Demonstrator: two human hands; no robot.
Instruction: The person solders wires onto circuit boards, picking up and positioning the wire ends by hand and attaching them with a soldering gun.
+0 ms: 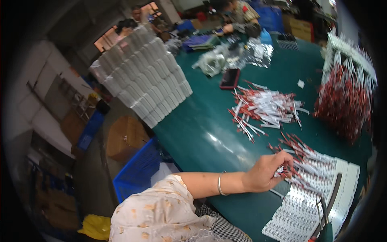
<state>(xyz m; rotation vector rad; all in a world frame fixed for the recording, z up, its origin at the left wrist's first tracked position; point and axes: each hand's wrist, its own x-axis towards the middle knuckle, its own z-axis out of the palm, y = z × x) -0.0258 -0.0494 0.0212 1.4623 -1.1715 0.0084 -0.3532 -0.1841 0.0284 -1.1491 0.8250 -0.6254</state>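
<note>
My left hand (pixel 268 172), with a bracelet on the wrist, is closed around a small bunch of thin white-and-red strips (pixel 279 171). Their white ends poke out of the fist. Just under and beside it lies a white perforated board (pixel 296 205) with rows of small dark marks. More red-tipped strips (pixel 308 155) lie in rows over the board's far part. Across its right side runs a dark bar (pixel 334 193), and a thin metal tool (pixel 321 207) stands near the bar's lower end. My right hand is not seen.
A loose pile of white-and-red strips (pixel 266 105) lies mid-table, with a phone (pixel 230 78) behind it. Stacked white trays (pixel 145 76) rise at the left edge. A rack of hanging red strips (pixel 344 88) stands right. Below left is a blue crate (pixel 135 167); people work beyond.
</note>
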